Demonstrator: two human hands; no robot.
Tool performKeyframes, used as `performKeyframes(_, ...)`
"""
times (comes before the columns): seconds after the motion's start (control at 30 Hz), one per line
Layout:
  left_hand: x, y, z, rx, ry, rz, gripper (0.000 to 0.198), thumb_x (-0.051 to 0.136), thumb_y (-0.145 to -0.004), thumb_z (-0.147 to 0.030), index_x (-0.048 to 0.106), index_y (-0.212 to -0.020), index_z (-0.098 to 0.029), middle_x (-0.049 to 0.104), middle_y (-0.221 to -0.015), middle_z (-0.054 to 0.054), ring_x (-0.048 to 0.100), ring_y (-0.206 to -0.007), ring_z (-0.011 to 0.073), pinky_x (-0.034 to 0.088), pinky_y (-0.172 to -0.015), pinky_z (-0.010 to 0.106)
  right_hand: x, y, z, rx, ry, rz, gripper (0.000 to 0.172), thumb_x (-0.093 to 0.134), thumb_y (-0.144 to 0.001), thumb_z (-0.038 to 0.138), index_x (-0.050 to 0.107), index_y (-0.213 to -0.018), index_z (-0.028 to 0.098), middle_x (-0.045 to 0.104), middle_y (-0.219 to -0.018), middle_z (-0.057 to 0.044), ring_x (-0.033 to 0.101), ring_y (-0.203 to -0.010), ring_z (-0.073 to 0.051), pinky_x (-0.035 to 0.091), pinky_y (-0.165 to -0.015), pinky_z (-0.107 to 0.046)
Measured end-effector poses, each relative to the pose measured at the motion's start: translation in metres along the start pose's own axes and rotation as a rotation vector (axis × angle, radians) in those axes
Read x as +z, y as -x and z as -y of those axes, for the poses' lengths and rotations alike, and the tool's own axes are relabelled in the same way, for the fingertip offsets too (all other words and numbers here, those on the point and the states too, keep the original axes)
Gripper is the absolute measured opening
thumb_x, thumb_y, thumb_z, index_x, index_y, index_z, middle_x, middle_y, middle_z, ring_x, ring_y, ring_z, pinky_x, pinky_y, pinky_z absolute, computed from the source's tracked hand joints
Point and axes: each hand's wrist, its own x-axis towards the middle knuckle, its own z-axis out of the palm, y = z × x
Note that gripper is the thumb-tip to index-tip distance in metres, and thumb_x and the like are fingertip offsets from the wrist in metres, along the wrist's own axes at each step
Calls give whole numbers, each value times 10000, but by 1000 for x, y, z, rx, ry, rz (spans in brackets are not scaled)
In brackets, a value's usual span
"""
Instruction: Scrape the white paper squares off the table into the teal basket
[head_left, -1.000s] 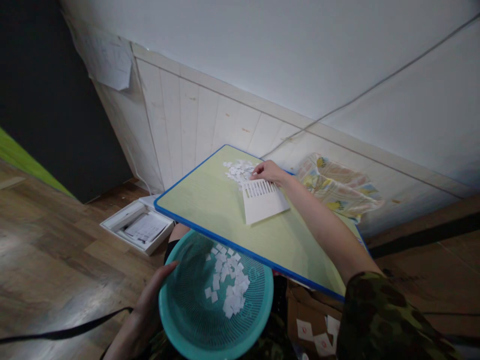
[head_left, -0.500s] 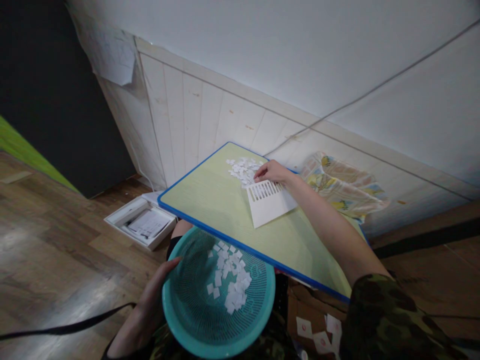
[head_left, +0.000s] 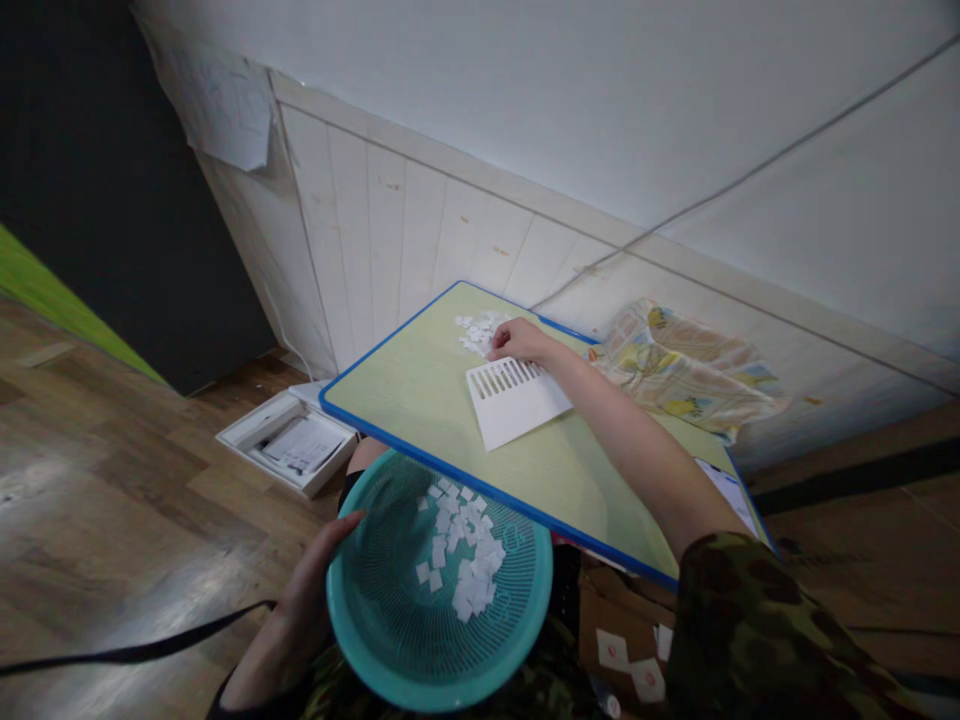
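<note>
My left hand (head_left: 322,565) grips the left rim of a teal plastic colander (head_left: 360,650), its thumb over the edge. Inside the colander lie many small white paper squares (head_left: 476,580). Out over a yellow-green tabletop with a blue edge (head_left: 405,390), my right hand (head_left: 519,342) has its fingers drawn together at a pile of small white paper pieces (head_left: 474,330). Whatever is between those fingertips is hidden. Right below this hand is a white card with a row of slots (head_left: 517,408), its upper right part covered by the hand and wrist.
An open white box (head_left: 300,445) with papers sits on the wooden floor at left. Patterned cloth (head_left: 675,375) lies between table and wall. A cardboard box with printed white cards (head_left: 646,680) is below right. A black strap (head_left: 142,655) crosses the lower left.
My right hand has shifted left over the paper pile, and the slotted card has shifted left along with it. A paper at the table's right end has come into view. My left hand stays on the colander.
</note>
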Motion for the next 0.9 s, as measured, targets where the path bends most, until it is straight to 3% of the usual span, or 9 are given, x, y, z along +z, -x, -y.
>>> performKeyframes(0.13, -2, -2, 1, -4, 21, -6, 151, 678, -874, -190, 803, -931, -127, 779, -580, 53, 690, -435, 234, 571, -450, 302, -7, 3, -11, -55, -92, 38, 181, 845, -641, 194, 739, -776, 136, 716, -726, -16, 607, -675, -123, 455, -653, -226)
performKeyframes(0.23, -3, -3, 2, 0, 16, 35, 131, 687, -870, -194, 777, -779, -166, 753, -547, 43, 676, -431, 222, 563, -444, 294, -15, 8, -21, -59, -151, 104, 211, 853, -627, 231, 767, -793, 135, 722, -717, -22, 614, -659, -131, 467, -655, -240)
performKeyframes(0.33, -1, -1, 1, -1, 8, 48, 141, 682, -870, -195, 785, -779, -165, 716, -495, 33, 653, -401, 223, 559, -441, 302, -24, 17, -28, -52, -159, 152, 258, 867, -635, 302, 798, -824, 142, 729, -726, -27, 605, -639, -132, 469, -643, -249)
performKeyframes(0.5, 1, 0, 1, 9, -12, 16, 149, 716, -837, -214, 825, -920, -155, 785, -588, 64, 769, -563, 304, 654, -673, 380, -37, 36, -35, -15, -167, 98, 450, 889, -665, 350, 819, -1065, 156, 761, -822, -35, 582, -612, -118, 455, -613, -249)
performKeyframes(0.6, 0, -3, 4, -2, -18, 3, 182, 709, -840, -223, 827, -957, -148, 808, -633, 81, 804, -661, 335, 662, -748, 399, -45, 45, -43, 29, -123, -86, 401, 803, -794, 454, 818, -1055, 150, 779, -852, -59, 566, -598, -120, 427, -594, -258)
performKeyframes(0.7, 0, -5, 6, -8, -33, -12, 249, 715, -836, -226, 818, -1051, -154, 813, -640, 66, 819, -734, 352, 668, -764, 413, -55, 52, -54, 128, -43, -439, 440, 644, -922, 538, 810, -924, 131, 772, -801, -96, 601, -614, -153, 436, -621, -281)
performKeyframes(0.8, 2, -4, 8, -4, -50, 15, 333, 738, -817, -235, 802, -1130, -143, 830, -688, 64, 825, -816, 365, 670, -768, 408, -66, 62, -62, 194, 44, -818, 535, 497, -1003, 571, 778, -944, 120, 756, -777, -116, 669, -719, -202, 472, -706, -307)
performKeyframes(0.9, 1, -5, 10, 3, -50, 45, 383, 756, -803, -253, 796, -1163, -131, 843, -732, 65, 823, -858, 369, 670, -765, 394, -70, 75, -63, 214, 157, -1035, 608, 348, -1056, 582, 739, -965, 125, 735, -766, -113, 682, -801, -225, 477, -763, -327)
